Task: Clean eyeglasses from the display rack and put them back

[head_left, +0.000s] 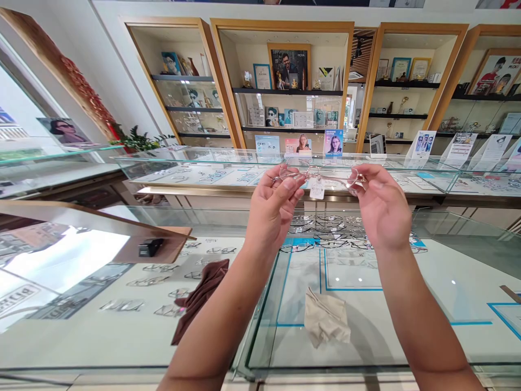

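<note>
Both my hands hold up a pair of thin-framed eyeglasses (314, 172) above the glass counter. My left hand (273, 203) pinches one side of the frame between thumb and fingers. At the other side, my right hand (382, 203) grips it with the fingertips. A small white tag (317, 189) hangs from the glasses. Below, a crumpled beige cloth (326, 317) lies on the counter top. A dark brown cloth (203, 296) rests to the left, partly behind my left forearm.
Rows of eyeglasses (317, 233) sit beyond the cloth in the glass counter (260, 347). More glasses (122, 305) are spread at left, near a wooden ledge (154, 244) with a small black box (150, 247). Another glass display case (195, 163) crosses behind, before wooden wall shelves (280, 24).
</note>
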### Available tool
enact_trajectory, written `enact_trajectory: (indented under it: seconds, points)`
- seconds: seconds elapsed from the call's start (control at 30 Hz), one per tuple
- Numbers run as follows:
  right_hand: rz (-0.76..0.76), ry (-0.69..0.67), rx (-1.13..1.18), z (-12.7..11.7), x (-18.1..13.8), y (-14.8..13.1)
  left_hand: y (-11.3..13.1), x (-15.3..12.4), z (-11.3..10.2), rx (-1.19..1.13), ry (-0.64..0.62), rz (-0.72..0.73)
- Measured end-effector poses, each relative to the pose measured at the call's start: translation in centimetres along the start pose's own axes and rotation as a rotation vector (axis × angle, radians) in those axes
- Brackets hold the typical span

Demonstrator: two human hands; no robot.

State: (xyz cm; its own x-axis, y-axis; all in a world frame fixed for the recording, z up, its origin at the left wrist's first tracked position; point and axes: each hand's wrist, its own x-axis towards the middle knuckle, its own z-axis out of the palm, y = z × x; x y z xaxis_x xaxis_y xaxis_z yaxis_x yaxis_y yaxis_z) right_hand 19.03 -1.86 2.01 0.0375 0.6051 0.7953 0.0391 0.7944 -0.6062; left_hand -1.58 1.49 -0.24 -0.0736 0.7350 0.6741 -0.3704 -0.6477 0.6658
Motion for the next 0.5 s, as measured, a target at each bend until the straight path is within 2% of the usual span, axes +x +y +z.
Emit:
enact_trajectory:
  seconds: [0.1,0.2,0.4,0.5]
  points:
    - [-0.127,-0.108,-0.152,0.16,-0.02,-0.22,0.45,0.11,-0.18,-0.047,-0.134,-0.161]
    - [-0.243,-0.175,-0.28,0.53,-0.12,-0.39,0.84,0.01,0.04,-0.032,-0.205,-0.227]
    - [-0.315,-0.195,-0.335,0.98,-0.38,-0.57,1.03,-0.28,0.68,-0.104,-0.309,-0.407]
    - [-0.364,-0.187,-0.345,0.97,-0.48,-0.65,0.9,-0.27,0.63,-0.096,-0.35,-0.432]
